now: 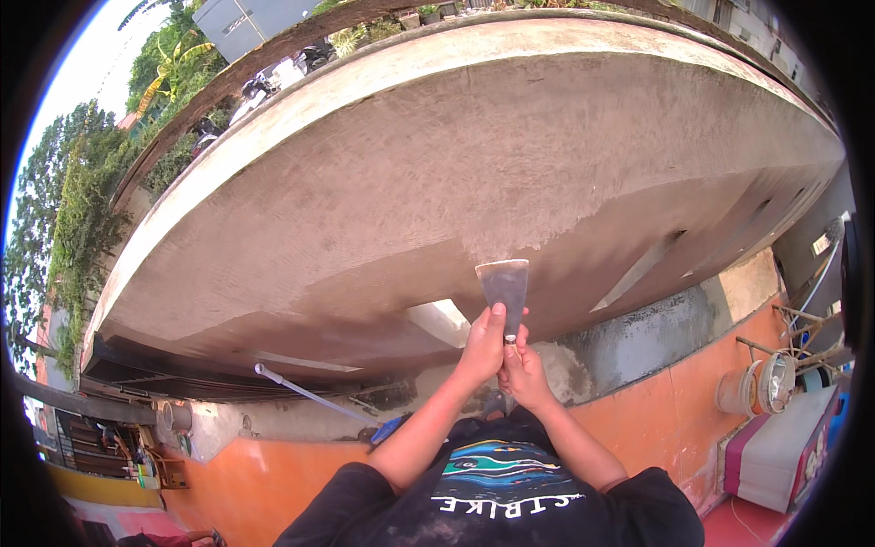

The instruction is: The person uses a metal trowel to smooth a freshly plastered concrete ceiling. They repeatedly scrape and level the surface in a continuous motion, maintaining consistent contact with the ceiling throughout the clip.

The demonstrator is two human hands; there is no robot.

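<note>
Out in front of my chest, both hands are on a wide-bladed scraper, its blade pointing up at the wall. My left hand is closed, its thumb pressed along the lower part of the blade. Just below and to the right, my right hand is wrapped around the handle, which is mostly hidden by fingers. The blade's broad edge meets the wall, or nearly so; I cannot tell whether it touches. Above the blade the wall is lighter and rough, while its lower band is darker brown and smoother.
A blue-headed, long-handled tool leans at the wall's foot on the left. Buckets stand at the right beside a grey and purple covered block. Orange floor runs behind me. Another person's arm shows at the lower left.
</note>
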